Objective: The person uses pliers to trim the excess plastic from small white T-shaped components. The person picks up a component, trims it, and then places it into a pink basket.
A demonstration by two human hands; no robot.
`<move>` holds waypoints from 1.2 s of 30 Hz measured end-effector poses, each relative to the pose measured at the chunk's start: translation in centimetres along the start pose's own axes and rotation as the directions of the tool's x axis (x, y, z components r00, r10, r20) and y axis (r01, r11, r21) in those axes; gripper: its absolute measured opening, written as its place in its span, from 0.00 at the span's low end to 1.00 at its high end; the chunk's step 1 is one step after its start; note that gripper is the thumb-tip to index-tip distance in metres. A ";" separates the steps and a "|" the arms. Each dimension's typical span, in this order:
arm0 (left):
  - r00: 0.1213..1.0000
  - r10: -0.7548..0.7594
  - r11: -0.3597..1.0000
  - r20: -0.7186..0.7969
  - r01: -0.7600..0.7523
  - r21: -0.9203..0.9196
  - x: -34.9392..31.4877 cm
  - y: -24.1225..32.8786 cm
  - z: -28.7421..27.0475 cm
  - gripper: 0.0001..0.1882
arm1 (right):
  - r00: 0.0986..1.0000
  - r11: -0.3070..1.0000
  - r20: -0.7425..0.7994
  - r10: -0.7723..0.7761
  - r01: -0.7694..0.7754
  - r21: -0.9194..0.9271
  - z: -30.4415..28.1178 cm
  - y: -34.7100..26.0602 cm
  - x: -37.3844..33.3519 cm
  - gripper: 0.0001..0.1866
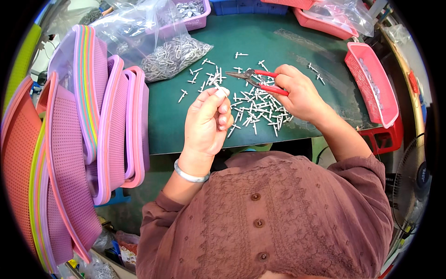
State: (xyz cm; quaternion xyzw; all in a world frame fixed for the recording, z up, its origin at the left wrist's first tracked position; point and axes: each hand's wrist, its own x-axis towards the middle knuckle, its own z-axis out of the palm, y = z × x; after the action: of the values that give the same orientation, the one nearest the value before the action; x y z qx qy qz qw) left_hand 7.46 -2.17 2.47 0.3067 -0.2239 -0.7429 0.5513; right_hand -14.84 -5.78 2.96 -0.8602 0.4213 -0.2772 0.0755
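Observation:
My left hand (pixel 207 122) is closed in a pinch, thumb against fingers, around a small silver pin-shaped piece (pixel 217 85) whose tip shows above the thumb. My right hand (pixel 301 92) grips red-handled pliers (pixel 270 87). Their slim pointed jaws extend left, just above the left fingertips, with the handles spread apart. Between and beneath both hands lies a loose heap of small silver pin-shaped pieces (pixel 260 106), several with a short crossbar. More of them are scattered at the heap's left and far sides.
Pink and purple perforated baskets (pixel 114 130) are stacked left of the green table (pixel 251 37). A clear bag (pixel 174 56) of metal clips slumps at the far left. One pink basket (pixel 371 88) holds small parts at the right edge. A fan (pixel 409 181) stands lower right.

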 end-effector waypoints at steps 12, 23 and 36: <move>0.970 0.230 0.945 -0.079 -0.203 0.255 0.0 -0.8 -0.4 0.03 | 0.998 0.983 0.035 0.061 -0.066 0.172 1.5 -0.8 -0.5 0.11; 0.908 0.415 0.837 -0.054 -0.358 0.414 0.2 -1.1 -1.4 0.03 | 0.914 0.823 0.323 0.247 -0.374 0.428 2.0 -2.8 -0.6 0.19; 0.775 0.628 0.537 0.074 -0.500 0.679 0.6 -1.5 -3.0 0.02 | 0.897 0.853 0.374 0.237 -0.376 0.361 1.6 -3.8 0.1 0.20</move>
State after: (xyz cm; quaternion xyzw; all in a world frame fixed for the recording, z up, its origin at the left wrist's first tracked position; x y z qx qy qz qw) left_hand 8.41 -2.33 -0.80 0.4579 -0.5097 -0.3624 0.6318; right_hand -11.34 -3.66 3.04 -0.7763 0.4666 -0.2051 0.3709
